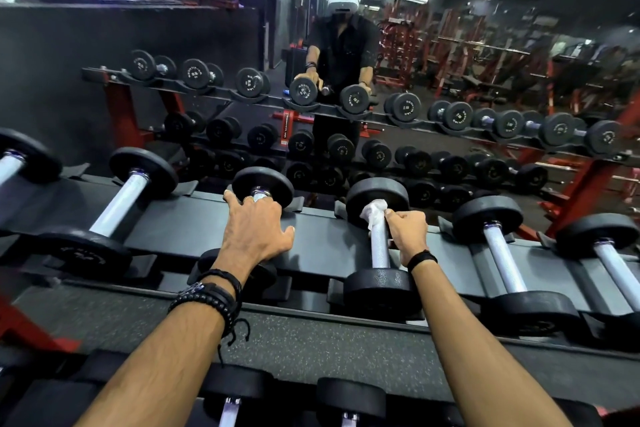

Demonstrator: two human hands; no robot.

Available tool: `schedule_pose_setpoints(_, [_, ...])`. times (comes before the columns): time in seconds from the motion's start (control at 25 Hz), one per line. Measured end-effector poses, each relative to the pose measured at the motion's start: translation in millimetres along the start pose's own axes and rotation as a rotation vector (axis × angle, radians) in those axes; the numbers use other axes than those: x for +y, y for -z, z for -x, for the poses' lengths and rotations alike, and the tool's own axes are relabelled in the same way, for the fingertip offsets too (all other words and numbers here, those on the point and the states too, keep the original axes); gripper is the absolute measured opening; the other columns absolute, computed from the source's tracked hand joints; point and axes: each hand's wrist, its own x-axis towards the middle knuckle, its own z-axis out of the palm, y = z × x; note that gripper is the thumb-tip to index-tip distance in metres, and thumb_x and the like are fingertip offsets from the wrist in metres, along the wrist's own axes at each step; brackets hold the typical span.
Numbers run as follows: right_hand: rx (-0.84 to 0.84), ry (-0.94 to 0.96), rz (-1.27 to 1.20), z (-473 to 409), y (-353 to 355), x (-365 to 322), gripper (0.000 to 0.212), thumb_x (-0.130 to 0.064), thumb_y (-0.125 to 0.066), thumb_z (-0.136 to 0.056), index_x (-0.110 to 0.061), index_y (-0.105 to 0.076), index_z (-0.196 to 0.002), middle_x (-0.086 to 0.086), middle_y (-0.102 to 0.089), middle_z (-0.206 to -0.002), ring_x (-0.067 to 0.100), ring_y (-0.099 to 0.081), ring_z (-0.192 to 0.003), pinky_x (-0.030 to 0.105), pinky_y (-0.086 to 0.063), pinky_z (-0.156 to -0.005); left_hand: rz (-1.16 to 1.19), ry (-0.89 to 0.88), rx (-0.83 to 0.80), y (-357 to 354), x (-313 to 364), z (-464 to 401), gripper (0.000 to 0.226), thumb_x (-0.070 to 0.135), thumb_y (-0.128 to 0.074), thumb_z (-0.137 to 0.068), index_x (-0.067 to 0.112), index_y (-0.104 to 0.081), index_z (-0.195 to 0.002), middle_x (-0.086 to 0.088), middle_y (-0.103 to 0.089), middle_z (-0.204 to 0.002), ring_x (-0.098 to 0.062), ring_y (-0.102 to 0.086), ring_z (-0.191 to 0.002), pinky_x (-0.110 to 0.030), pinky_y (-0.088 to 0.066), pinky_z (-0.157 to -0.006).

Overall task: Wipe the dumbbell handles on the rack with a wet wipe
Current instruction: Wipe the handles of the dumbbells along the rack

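Right hand (408,231) is gripping a white wet wipe (373,213), fingers curled round it, and the wipe is bunching against the far end of a dumbbell handle (380,248), right where the chrome bar is meeting the far weight head (377,196). The near head (381,289) of that dumbbell is sitting in its cradle on the top shelf of the rack (322,246), and the bare knurled part of the bar is showing just beside the hand. Left hand (258,229) is lying over the handle of the neighbouring dumbbell (262,185) to the left, fingers spread and reaching toward its far head, thumb out to the right; it is covering the bar, and whether the fingers are actually wrapping it I cannot tell. Dark bracelets (211,295) are sitting on the left wrist, a black band (421,257) on the right. More chrome-handled dumbbells are sitting in the same row on both sides, e.g. one (119,199) further left and one (502,253) further right. A mirror (485,45) behind the rack is reflecting the dumbbell rows and the person.
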Motion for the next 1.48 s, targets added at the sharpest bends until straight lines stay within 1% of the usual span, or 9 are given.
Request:
schedule_pose_setpoints(0.16, [0.160, 0.163, 0.147, 5, 6, -10, 0.007, -0.014, -0.066, -0.077, -0.010, -0.062, -0.079, 0.005, -0.062, -0.079, 0.023, -0.053, -0.074, 0.031, -0.044, -0.069, 0.014, 0.003, 0.002, 2, 1, 1, 0.040, 0.056, -0.049, -0.081, 0.020, -0.066, -0.086, 0.000, -0.064, -0.089, -0.023, -0.061, -0.087, -0.063, -0.021, -0.108])
schedule_pose_setpoints(0.32, [0.126, 0.294, 0.216, 7, 4, -10, 0.017, -0.004, -0.057, -0.070, -0.019, -0.062, -0.071, 0.005, -0.064, -0.084, 0.028, -0.061, -0.081, 0.032, -0.047, -0.071, 0.006, 0.001, 0.000, 2, 0, 1, 0.041, 0.057, -0.049, -0.081, 0.021, -0.067, -0.087, 0.001, -0.065, -0.090, -0.023, -0.061, -0.088, -0.063, -0.022, -0.108])
schedule_pose_setpoints(0.48, [0.119, 0.376, 0.376, 16, 2, -21, 0.013, -0.016, -0.059, -0.072, -0.021, -0.071, -0.076, 0.005, -0.064, -0.093, 0.033, -0.062, -0.086, 0.034, -0.045, -0.074, 0.012, 0.006, -0.003, 3, 1, 1, 0.040, 0.057, -0.050, -0.081, 0.021, -0.067, -0.088, 0.002, -0.065, -0.090, -0.023, -0.062, -0.089, -0.062, -0.022, -0.107])
schedule_pose_setpoints(0.64, [0.084, 0.391, 0.418, 16, -1, -21, 0.012, -0.033, -0.064, -0.072, -0.022, -0.067, -0.075, 0.000, -0.070, -0.086, 0.030, -0.064, -0.086, 0.033, -0.046, -0.074, 0.014, 0.012, -0.006, 3, 1, 1, 0.040, 0.056, -0.050, -0.081, 0.021, -0.067, -0.088, 0.002, -0.065, -0.089, -0.023, -0.062, -0.089, -0.063, -0.022, -0.108])
schedule_pose_setpoints(0.76, [-0.022, 0.651, 0.707, 17, -4, -22, 0.022, -0.040, -0.068, -0.066, -0.019, -0.063, -0.072, -0.002, -0.066, -0.078, 0.026, -0.061, -0.078, 0.030, -0.041, -0.064, 0.017, 0.015, -0.010, 3, 2, 0, 0.039, 0.055, -0.050, -0.081, 0.021, -0.066, -0.089, 0.001, -0.065, -0.091, -0.023, -0.061, -0.090, -0.063, -0.021, -0.108])
schedule_pose_setpoints(0.92, [-0.134, 0.993, 1.157, 19, -12, -27, 0.012, -0.026, -0.067, -0.072, -0.014, -0.065, -0.073, 0.008, -0.067, -0.079, 0.032, -0.064, -0.077, 0.031, -0.029, -0.056, 0.014, 0.014, -0.003, 2, 0, 0, 0.039, 0.055, -0.050, -0.081, 0.021, -0.066, -0.087, 0.001, -0.065, -0.090, -0.024, -0.061, -0.088, -0.062, -0.022, -0.108])
schedule_pose_setpoints(1.0, [-0.111, 1.029, 1.253, 23, -14, -30, 0.020, -0.028, -0.076, -0.065, -0.013, -0.065, -0.059, 0.009, -0.066, -0.062, 0.030, -0.064, -0.058, 0.028, -0.026, -0.050, 0.020, 0.018, 0.005, 2, 0, 1, 0.039, 0.056, -0.051, -0.080, 0.020, -0.067, -0.087, 0.001, -0.065, -0.088, -0.023, -0.062, -0.087, -0.062, -0.022, -0.107])
schedule_pose_setpoints(1.16, [-0.162, 0.965, 1.036, 13, -19, -25, 0.017, -0.024, -0.063, -0.074, -0.012, -0.061, -0.063, 0.014, -0.066, -0.069, 0.037, -0.064, -0.066, 0.030, -0.028, -0.054, 0.028, 0.027, 0.001, 3, 1, 1, 0.039, 0.056, -0.052, -0.080, 0.021, -0.068, -0.087, 0.002, -0.064, -0.085, -0.022, -0.062, -0.085, -0.062, -0.021, -0.108])
schedule_pose_setpoints(1.48, [0.111, 0.434, 0.412, 3, -7, -14, 0.023, -0.036, -0.070, -0.075, -0.018, -0.057, -0.071, 0.003, -0.065, -0.076, 0.032, -0.059, -0.075, 0.032, -0.040, -0.061, 0.027, 0.030, -0.011, 6, 2, 1, 0.035, 0.053, -0.053, -0.082, 0.021, -0.066, -0.085, 0.003, -0.063, -0.086, -0.022, -0.062, -0.087, -0.063, -0.020, -0.109])
